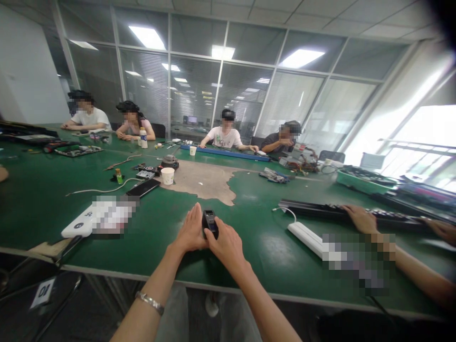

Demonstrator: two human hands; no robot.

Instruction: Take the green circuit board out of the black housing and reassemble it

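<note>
Near the front edge of the green table, a small black handheld device [208, 219] with a little panel on its upper face stands between my hands. My right hand [228, 241] is closed around its right side, with the thumb along the near side. On the other side, my left hand [191, 231] has its fingers stretched out together and pointing forward, its palm turned towards the device. The two hands meet or nearly meet at the device's near end. A metal bracelet [150, 302] is on my left wrist.
To the left lie a white power bank [79, 222], a black phone [143, 188] and a paper cup [167, 176]. At the right, a co-worker's hand [360, 218] rests on a long black strip [313, 209], behind a white bar-shaped device [307, 239]. Several people sit across the green table [260, 228].
</note>
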